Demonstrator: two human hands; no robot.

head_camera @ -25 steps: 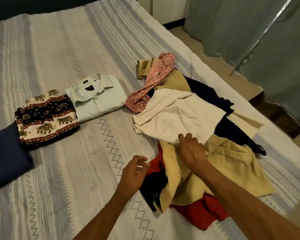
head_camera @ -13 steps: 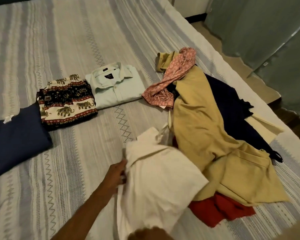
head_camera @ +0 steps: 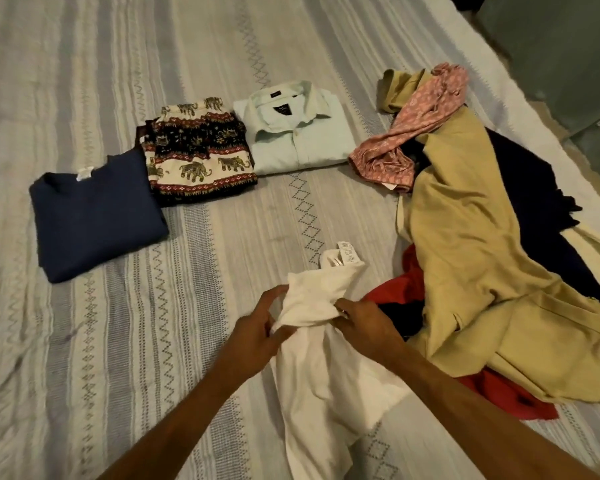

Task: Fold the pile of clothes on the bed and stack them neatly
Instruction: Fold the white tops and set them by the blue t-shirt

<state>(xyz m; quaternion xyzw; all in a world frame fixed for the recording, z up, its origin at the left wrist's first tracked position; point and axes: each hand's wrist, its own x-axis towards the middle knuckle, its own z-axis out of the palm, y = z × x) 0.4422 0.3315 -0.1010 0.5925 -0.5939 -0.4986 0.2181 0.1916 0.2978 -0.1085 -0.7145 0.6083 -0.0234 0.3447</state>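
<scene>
A cream white garment lies bunched in front of me on the bed, its label end pointing away. My left hand grips its left side and my right hand grips its right side, both near the neck end. To the right sits the unfolded pile: a tan garment on top, a pink patterned cloth, dark navy fabric and a red piece underneath. Three folded items lie in a row further back: a navy top, elephant-print trousers and a pale green shirt.
The grey striped bedspread covers the bed. The bed's right edge runs diagonally at the upper right, with green curtains and floor beyond it.
The white garment was pulled off the pile toward me and now lies in front of me. Both hands have closed on its upper part. The view has shifted left.
</scene>
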